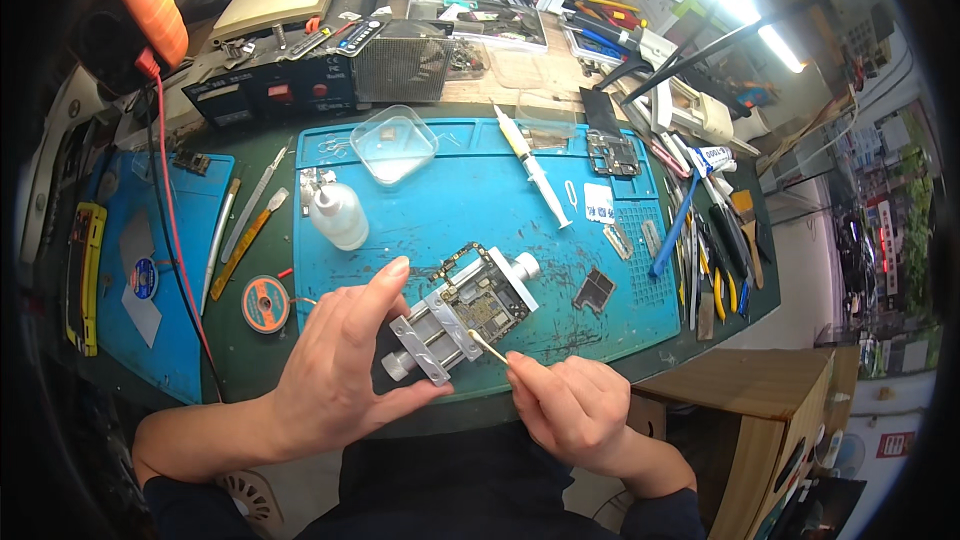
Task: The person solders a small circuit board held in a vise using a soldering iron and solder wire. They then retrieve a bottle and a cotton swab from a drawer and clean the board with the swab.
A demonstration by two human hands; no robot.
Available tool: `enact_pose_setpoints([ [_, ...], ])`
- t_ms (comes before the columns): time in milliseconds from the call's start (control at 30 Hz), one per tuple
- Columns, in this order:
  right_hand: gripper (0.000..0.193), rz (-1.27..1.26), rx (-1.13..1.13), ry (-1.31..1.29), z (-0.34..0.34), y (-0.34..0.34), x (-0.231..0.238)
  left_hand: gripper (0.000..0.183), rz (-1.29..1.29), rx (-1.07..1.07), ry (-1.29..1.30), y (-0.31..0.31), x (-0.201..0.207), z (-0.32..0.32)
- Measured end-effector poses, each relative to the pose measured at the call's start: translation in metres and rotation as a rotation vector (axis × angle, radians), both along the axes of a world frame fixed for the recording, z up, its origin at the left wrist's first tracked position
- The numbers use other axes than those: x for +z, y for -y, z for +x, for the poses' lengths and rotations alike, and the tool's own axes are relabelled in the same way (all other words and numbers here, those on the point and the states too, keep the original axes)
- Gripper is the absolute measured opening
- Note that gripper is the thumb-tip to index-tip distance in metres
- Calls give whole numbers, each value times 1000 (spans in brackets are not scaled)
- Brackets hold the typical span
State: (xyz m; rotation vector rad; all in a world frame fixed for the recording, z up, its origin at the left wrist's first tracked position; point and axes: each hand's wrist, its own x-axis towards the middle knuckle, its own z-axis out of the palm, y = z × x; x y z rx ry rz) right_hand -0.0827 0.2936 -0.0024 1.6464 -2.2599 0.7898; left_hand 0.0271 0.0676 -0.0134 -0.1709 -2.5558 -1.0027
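In the middle of the blue work mat (pixel 420 210) sits a silver metal board clamp (pixel 430 352), tilted across the mat. Its jaws hold a dark circuit board (pixel 484 302) with small gold and grey parts. My left hand (pixel 335 360) is open around the clamp's left end, thumb and forefinger wide apart; the thumb tip is close to the lower jaw, and I cannot tell if it touches. Between the fingertips of my right hand (pixel 575 405) is a thin cotton swab (pixel 489 347). The swab's tip is at the board's lower edge, beside the jaw.
Behind the clamp stand a white dispenser bottle (pixel 340 218), a clear plastic box (pixel 394 145) and a syringe (pixel 532 165). A solder wick spool (pixel 265 303) lies left. Right of the board are a dark metal shield piece (pixel 594 290), tweezers and pliers (pixel 733 292).
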Motion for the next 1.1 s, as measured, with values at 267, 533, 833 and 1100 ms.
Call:
enact_pose_setpoints([
  [267,23,-22,-23,-23,0,1,-3,114,-16,-7,20,1,1,0],
  [533,26,-32,-30,-81,-10,7,-2,108,10,4,-10,-2,1,-2],
  [833,25,-62,-65,-78,-18,14,-2,108,11,1,-9,-1,1,-1],
  [1100,19,-129,-267,-79,-30,7,3,101,27,17,-29,-1,0,1],
])
